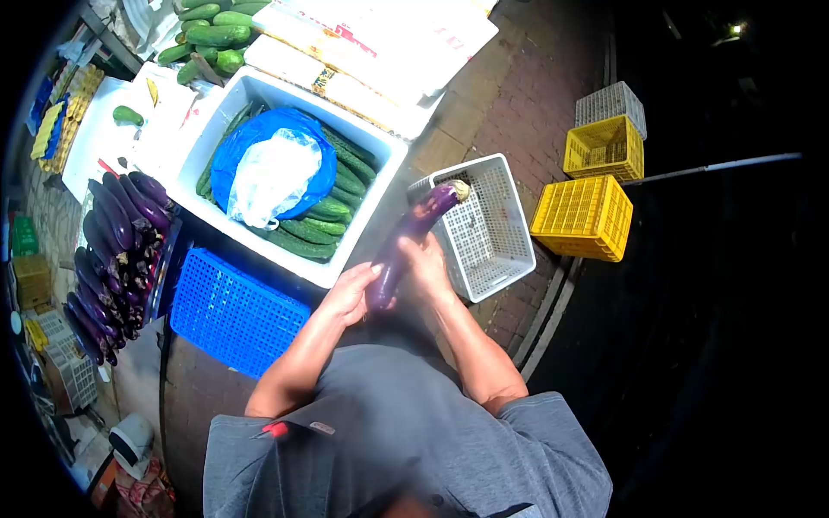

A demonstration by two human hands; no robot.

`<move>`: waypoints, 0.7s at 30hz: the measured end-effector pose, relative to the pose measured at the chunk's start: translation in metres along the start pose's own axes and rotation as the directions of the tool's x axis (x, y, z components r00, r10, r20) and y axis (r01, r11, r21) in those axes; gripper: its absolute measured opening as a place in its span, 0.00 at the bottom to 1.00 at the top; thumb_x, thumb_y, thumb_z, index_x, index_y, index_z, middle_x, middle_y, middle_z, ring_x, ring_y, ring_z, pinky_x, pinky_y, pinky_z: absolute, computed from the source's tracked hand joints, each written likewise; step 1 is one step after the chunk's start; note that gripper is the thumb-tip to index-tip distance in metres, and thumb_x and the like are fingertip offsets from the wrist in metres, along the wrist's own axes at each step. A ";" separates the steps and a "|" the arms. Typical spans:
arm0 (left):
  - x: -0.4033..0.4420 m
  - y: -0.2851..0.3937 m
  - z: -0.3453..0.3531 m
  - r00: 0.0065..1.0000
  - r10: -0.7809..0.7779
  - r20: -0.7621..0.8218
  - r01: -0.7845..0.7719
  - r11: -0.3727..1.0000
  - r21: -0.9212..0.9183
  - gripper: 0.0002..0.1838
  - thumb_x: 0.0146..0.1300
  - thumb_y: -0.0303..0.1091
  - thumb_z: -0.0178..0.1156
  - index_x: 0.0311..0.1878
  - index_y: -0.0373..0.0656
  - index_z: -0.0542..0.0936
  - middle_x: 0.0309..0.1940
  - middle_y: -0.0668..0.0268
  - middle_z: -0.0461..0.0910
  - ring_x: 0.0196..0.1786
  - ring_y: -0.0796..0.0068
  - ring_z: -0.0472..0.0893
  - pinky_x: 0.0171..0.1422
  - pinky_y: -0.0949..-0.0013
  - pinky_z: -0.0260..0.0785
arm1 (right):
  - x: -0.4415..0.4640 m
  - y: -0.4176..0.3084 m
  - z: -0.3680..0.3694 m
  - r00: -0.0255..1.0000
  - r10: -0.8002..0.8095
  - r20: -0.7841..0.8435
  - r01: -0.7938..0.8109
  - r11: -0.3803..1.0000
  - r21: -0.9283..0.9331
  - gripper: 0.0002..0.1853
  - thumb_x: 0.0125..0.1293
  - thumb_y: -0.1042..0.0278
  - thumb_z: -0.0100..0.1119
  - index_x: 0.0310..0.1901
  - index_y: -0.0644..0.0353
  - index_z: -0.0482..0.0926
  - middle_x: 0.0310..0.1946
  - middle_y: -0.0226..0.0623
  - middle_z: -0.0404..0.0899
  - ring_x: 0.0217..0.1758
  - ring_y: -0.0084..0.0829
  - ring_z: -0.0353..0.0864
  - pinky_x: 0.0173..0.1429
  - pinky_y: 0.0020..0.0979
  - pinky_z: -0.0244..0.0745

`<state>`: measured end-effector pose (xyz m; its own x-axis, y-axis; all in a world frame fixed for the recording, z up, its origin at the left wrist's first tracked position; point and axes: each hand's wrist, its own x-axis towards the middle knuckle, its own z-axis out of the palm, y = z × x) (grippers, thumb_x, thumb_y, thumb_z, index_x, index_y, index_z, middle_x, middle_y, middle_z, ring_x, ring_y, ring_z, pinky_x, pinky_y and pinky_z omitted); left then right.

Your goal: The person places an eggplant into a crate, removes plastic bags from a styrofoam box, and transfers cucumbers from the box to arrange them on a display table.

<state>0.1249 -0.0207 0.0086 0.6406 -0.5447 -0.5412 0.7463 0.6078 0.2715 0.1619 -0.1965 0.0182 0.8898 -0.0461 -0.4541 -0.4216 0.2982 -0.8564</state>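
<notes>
A long purple eggplant is held up in front of my chest, tilted with its stem end toward the upper right. My left hand grips its lower end, thumb on the near side. Around its middle wraps my right hand, with some fingers hidden behind it. Beyond the stem end sits a white plastic crate, in which I see only its slotted walls and floor. To the left, a white foam box holds cucumbers under a blue bag and a clear plastic bag.
A heap of eggplants lies at the far left. Below the foam box is a blue crate. Yellow crates stand by the curb at right. More cucumbers and a white foam lid are at the top.
</notes>
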 end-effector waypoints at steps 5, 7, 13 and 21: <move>0.003 0.011 0.015 0.992 0.123 -0.008 -0.122 0.990 0.072 0.17 0.77 0.35 0.57 0.62 0.36 0.74 0.44 0.62 0.82 0.39 0.72 0.85 0.45 0.59 0.86 | 0.015 -0.012 -0.001 0.994 -0.010 0.113 0.001 0.997 0.079 0.23 0.68 0.70 0.64 0.62 0.63 0.70 0.50 0.36 0.78 0.51 0.29 0.79 0.58 0.35 0.77; 0.006 0.013 0.017 0.986 0.156 -0.065 -0.149 0.984 0.099 0.18 0.76 0.35 0.58 0.62 0.36 0.73 0.44 0.62 0.82 0.39 0.72 0.85 0.45 0.59 0.86 | 0.021 -0.014 -0.001 0.988 0.028 0.152 -0.047 0.992 0.121 0.24 0.68 0.70 0.64 0.63 0.62 0.69 0.51 0.37 0.78 0.52 0.30 0.79 0.59 0.36 0.77; 0.032 0.032 0.008 0.985 0.135 -0.107 -0.116 0.980 0.164 0.21 0.77 0.39 0.57 0.66 0.38 0.72 0.45 0.63 0.83 0.40 0.72 0.85 0.45 0.62 0.85 | 0.057 -0.020 0.007 0.979 0.046 0.201 -0.083 0.980 0.181 0.26 0.69 0.66 0.63 0.66 0.63 0.71 0.52 0.37 0.79 0.53 0.32 0.80 0.59 0.35 0.77; 0.046 0.069 -0.057 0.843 0.294 -0.451 -0.022 0.855 0.517 0.26 0.70 0.44 0.65 0.64 0.38 0.76 0.45 0.65 0.83 0.42 0.77 0.81 0.45 0.73 0.75 | 0.135 -0.006 -0.169 0.929 0.142 -0.342 -0.111 0.988 0.108 0.08 0.71 0.64 0.63 0.45 0.59 0.79 0.35 0.30 0.80 0.36 0.26 0.80 0.42 0.32 0.77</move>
<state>0.1954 0.0288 -0.0433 0.6778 -0.0198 -0.7350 0.7181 0.2328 0.6559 0.2544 -0.3659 -0.0797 0.7066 -0.3267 -0.6277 -0.4967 0.4026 -0.7688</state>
